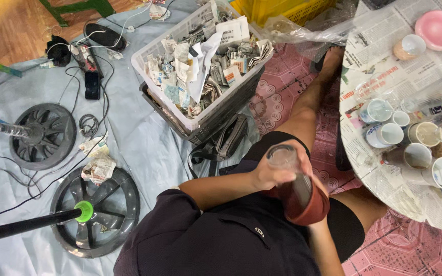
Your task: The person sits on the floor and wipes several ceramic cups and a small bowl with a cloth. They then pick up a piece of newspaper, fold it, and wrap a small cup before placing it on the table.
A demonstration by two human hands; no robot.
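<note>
Two stacked slatted plastic crates (216, 110), pale grey over dark grey, stand on the grey floor sheet (134, 138); the upper one is filled with crumpled newspaper wrappings (200, 61). A yellow plastic crate (282, 9) sits behind it at the frame's top. On the right, a round newspaper-covered table (379, 66) carries a cluster of small white ceramic cups (390, 134), a clear glass tumbler (377, 110) and a pink round bowl (438, 29). Two dark grey round fan bases (95, 212) lie on the sheet at left, beside black cables. Over the person's lap, the left hand (277, 171) is wrapped around a clear drinking glass (282, 156), gripping its upper part. A reddish-brown cloth (305, 202) covers the glass's lower part. The right hand is hidden beneath the cloth; its grip cannot be told.
</note>
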